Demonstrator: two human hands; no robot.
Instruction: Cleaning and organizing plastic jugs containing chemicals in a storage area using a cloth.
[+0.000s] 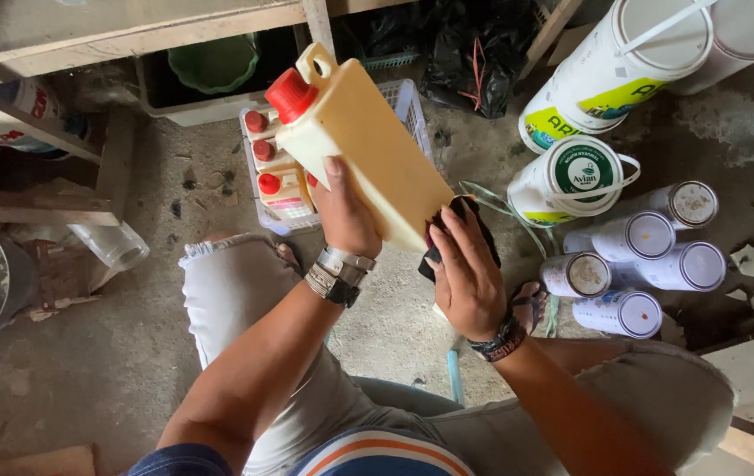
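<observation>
A cream plastic jug with a red screw cap and a moulded handle is held tilted above the concrete floor. My left hand grips it from below, wrist wearing a metal watch. My right hand presses a dark cloth against the jug's bottom end; only the cloth's edges show past my fingers. Behind the jug a white plastic basket holds more cream jugs with red caps.
Two white paint buckets lie at the upper right, with several small white cans on their sides below them. A wooden shelf frame and a clear jar are at left. A black bag lies behind.
</observation>
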